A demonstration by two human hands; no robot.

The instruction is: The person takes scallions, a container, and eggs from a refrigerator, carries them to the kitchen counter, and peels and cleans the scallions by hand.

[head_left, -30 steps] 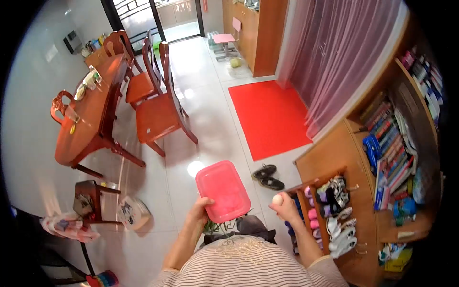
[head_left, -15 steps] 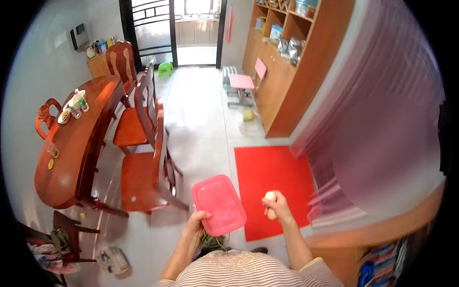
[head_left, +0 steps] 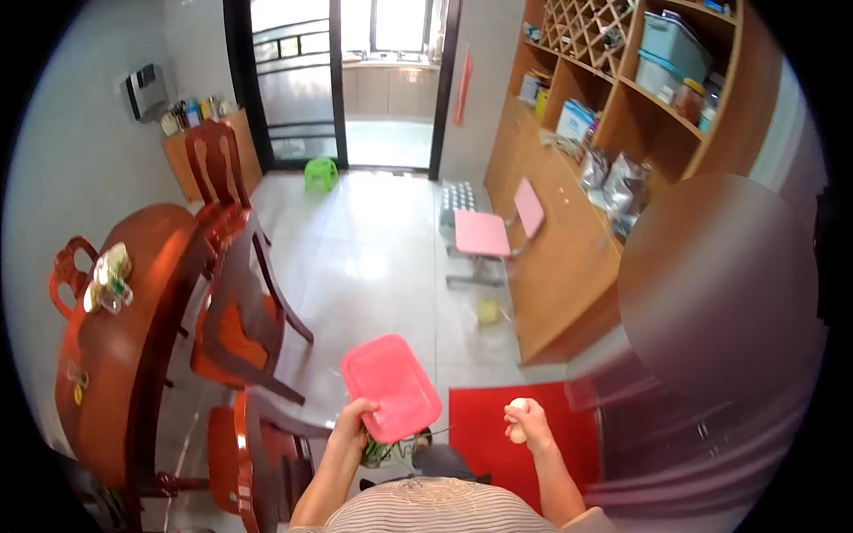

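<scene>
In the head view my left hand (head_left: 354, 421) grips the near left edge of a pink rectangular plastic tray or lid (head_left: 391, 386), thumb on top. Thin green leafy stems (head_left: 384, 451) stick out below it; how they are held is hidden. My right hand (head_left: 533, 425), out to the right over the red mat, is closed round a pale, rounded thing (head_left: 519, 405). Its smooth ends show above and below my fingers, and I cannot make out whether it is one piece or two.
On the left stand a wooden table (head_left: 115, 391) and several chairs (head_left: 235, 329). A pink-seated chair (head_left: 482, 233) is by the wooden cabinet (head_left: 569, 231) on the right. A red mat (head_left: 569, 444) lies on the floor. Ahead is a doorway with a green stool (head_left: 321, 174) beside it.
I have moved forward: the cabinet, pink chair and doorway look nearer, and the table and chairs have slid down the view. Both hands keep their holds.
</scene>
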